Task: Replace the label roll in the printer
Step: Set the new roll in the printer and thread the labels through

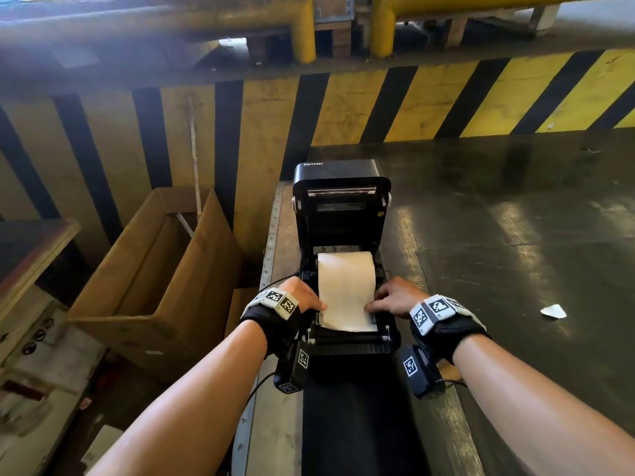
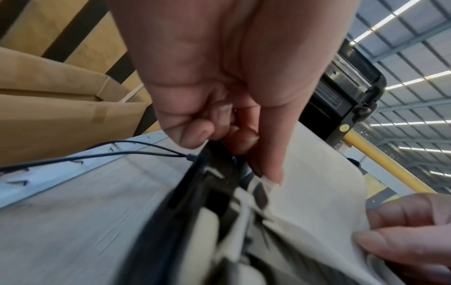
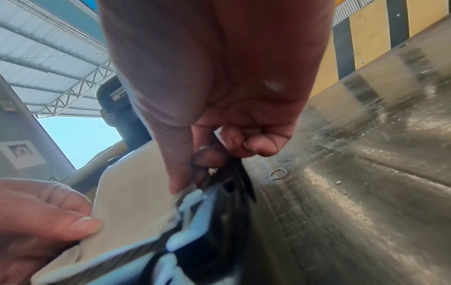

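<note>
The black printer (image 1: pixel 340 201) stands at the table's left edge with its lid tipped up and back. A white label roll (image 1: pixel 345 269) lies in the open bay, and its paper strip (image 1: pixel 347 316) runs forward over the front slot. My left hand (image 1: pixel 321 305) pinches the strip's left edge, its thumb (image 2: pixel 270 173) lying on the paper (image 2: pixel 317 183). My right hand (image 1: pixel 369 307) pinches the right edge beside the white paper guide (image 3: pixel 190 200). Both hands' other fingers are curled against the printer's sides. The underside of the strip is hidden.
An open cardboard box (image 1: pixel 154 269) stands left of the dark metal table (image 1: pixel 515 235). A white paper scrap (image 1: pixel 554 311) and a rubber band (image 3: pixel 278 174) lie on the table to the right. A thin black cable (image 2: pixel 122 152) runs along the left. A yellow-black striped wall (image 1: pixel 378 104) rises behind.
</note>
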`<state>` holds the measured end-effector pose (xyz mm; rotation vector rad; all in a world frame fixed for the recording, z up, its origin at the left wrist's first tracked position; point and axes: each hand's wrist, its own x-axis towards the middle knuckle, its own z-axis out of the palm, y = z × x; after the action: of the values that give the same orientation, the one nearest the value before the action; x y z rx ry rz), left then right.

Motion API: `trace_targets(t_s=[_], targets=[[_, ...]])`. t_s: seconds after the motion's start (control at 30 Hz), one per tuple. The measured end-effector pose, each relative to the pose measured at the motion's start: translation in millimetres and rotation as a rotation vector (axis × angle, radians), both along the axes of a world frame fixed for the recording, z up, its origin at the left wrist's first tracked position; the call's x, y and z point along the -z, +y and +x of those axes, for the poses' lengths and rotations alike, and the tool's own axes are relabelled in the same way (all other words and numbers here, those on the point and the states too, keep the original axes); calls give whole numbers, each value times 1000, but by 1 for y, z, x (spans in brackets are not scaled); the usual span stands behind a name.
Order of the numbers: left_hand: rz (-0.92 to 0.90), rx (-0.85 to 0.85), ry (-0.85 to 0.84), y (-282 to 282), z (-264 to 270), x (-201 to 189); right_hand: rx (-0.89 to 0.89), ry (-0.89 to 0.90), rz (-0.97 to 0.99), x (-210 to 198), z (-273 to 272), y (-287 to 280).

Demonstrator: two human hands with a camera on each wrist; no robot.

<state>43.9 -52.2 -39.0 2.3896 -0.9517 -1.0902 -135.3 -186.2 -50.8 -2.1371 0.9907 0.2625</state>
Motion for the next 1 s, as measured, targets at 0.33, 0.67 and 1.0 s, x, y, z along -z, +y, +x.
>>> trace_targets(t_s=[0.33,0.67,1.0], targets=[[-6,124,-238,10,-14,-8,136,-128,-224,-1,-12,11],[-142,486,-387,27,-38,-6,-292,-128,-309,0,-26,49],[-164,607,-447,31,-35,2,-307,-210,-271,-3,-29,48]])
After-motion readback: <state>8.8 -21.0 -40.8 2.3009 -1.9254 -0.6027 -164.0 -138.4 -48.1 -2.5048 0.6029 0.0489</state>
